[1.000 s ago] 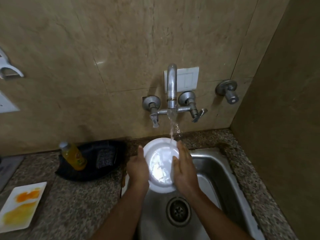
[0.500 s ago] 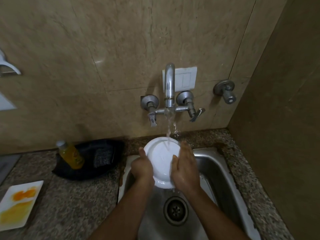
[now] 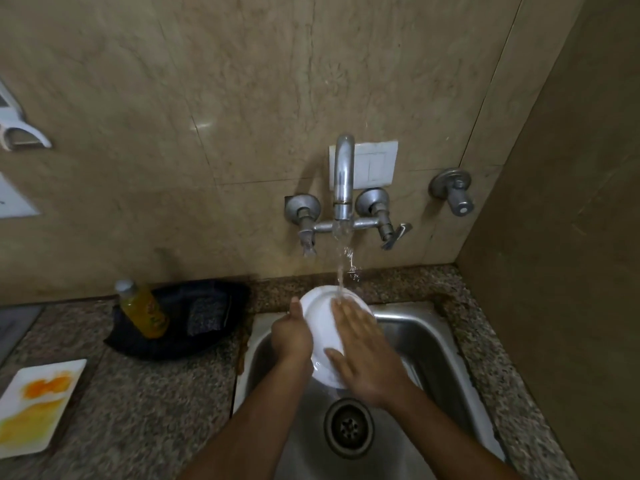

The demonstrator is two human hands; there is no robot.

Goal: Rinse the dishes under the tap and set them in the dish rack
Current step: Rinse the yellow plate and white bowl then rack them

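A round white plate point(image 3: 322, 323) is held tilted over the steel sink point(image 3: 433, 344), under water running from the wall tap point(image 3: 343, 178). My left hand point(image 3: 291, 337) grips the plate's left rim, thumb up along the edge. My right hand point(image 3: 363, 355) lies flat on the plate's face with straight, spread fingers, and the stream lands at its fingertips. The plate's right half is hidden behind that hand.
A square white plate smeared with orange and yellow point(image 3: 34, 407) lies on the granite counter at the left. A yellow bottle point(image 3: 142, 310) and a scrub pad point(image 3: 206, 317) sit in a black holder point(image 3: 173, 344) by the wall. The drain point(image 3: 348, 427) is below my hands.
My right hand has slid from the plate's right edge onto its face, fingers now spread. The plate has tilted more to the left. The left hand keeps its grip.
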